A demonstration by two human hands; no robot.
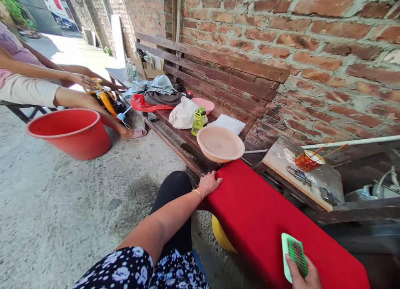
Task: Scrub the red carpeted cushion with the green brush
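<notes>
The fingers of the left hand [208,183] lie flat and close together on the far end of the long red cloth-covered board [265,222]. The thumb sits on top and the hand presses down on the edge. A thin gold bangle [197,192] is around the wrist. The arm reaches out over a knee in black cloth and a dark dress with pale flowers.

The right hand [301,276] is at the bottom edge of the picture. Its fingers curl around a small green scrub brush [294,255] with its red and green bristles facing up. The brush lies on the near end of the red board.

Just past the left hand, a round pale pink plastic bowl [220,144] sits on the dark wooden bench [218,78], touching the end of the red board. Behind it are a small green bottle [198,120], a white cloth bag [184,113], and a pile of clothes. Something round and yellow [221,234] peeks out under the red board.

To the right, a wooden board [312,182] holds a small paper cup with thin sticks [309,159].

On the left, a big red plastic tub [70,132] stands on the grey ground. Another person sits behind it, with a hand [83,80] on a yellow toy [104,99].

A brick wall [312,51] is behind the bench.
</notes>
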